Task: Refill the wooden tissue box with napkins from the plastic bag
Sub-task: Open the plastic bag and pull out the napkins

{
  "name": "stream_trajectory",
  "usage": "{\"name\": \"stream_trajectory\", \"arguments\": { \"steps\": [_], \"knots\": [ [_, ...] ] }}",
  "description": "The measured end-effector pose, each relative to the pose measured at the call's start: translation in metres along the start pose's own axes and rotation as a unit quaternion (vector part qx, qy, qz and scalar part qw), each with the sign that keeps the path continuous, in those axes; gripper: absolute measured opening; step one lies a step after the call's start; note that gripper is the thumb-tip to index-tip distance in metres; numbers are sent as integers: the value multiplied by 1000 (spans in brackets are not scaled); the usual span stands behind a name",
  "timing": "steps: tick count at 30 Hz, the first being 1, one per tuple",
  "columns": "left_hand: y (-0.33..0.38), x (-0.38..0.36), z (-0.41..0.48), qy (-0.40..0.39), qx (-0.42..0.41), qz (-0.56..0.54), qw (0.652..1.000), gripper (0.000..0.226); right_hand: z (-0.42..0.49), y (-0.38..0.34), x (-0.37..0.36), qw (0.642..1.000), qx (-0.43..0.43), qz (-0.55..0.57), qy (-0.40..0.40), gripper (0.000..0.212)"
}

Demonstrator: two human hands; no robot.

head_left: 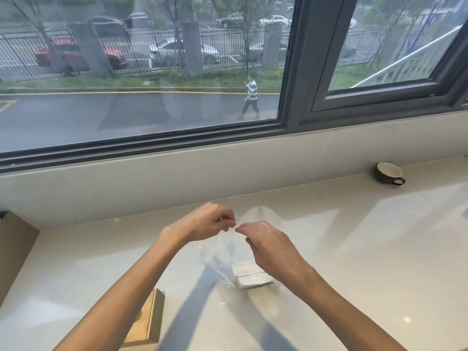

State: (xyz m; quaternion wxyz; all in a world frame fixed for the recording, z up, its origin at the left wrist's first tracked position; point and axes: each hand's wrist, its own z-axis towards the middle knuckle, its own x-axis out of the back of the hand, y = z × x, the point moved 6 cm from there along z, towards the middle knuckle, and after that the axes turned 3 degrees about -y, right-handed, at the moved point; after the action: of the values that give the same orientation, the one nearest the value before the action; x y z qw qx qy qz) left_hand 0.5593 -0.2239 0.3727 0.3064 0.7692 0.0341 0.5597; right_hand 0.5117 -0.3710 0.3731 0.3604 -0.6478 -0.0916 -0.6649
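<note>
Counter (354, 249) open w/ mug (389, 173) far right, wooden box (145, 320) under left forearm.

1. Both hands meet above the bench (354, 249); the left hand (210, 221) and right hand (268, 243) pinch the top of a clear bag (220, 254) with their fingers (228, 220).
2. A white napkin stack (250, 277) lies in the bag's bottom, on the bench.
3. A wooden box (147, 323) sits under the left forearm.
4. A dark cup (388, 173) stands far right near the window ledge.
</note>
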Motion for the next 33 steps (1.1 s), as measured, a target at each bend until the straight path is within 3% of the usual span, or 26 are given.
{"name": "stream_trajectory", "arguments": {
  "steps": [5,14,18,21,23,25,27,31,33],
  "knots": [
    [2,8,-5,31,13,-9,999,17,16,6,-30,987,-34,-147,-51,59],
    [1,2,-17,65,36,-39,996,16,-5,-8,-51,959,16,-249,-132,38],
    [0,-3,-23,95,52,-35,993,18,-33,-26,-45,938,54,-224,-259,24],
    [7,-9,-27,97,49,-40,993,19,-52,-27,-37,902,-18,-89,-421,60],
    [15,-15,-27,92,44,-46,994,19,-43,-21,-41,899,-41,-125,-417,69],
    [23,-20,-25,87,41,-46,994,20,-23,-20,-46,911,-51,-190,-361,44],
    [29,-23,-23,81,36,-42,995,21,-13,-23,-56,901,-63,-212,-373,11],
    [32,-21,-18,79,44,-38,995,21,0,-31,-80,860,-31,-259,-438,23],
    [32,-19,-16,84,47,-41,994,20,4,-27,-89,837,-23,-278,-472,15]
  ]
}}
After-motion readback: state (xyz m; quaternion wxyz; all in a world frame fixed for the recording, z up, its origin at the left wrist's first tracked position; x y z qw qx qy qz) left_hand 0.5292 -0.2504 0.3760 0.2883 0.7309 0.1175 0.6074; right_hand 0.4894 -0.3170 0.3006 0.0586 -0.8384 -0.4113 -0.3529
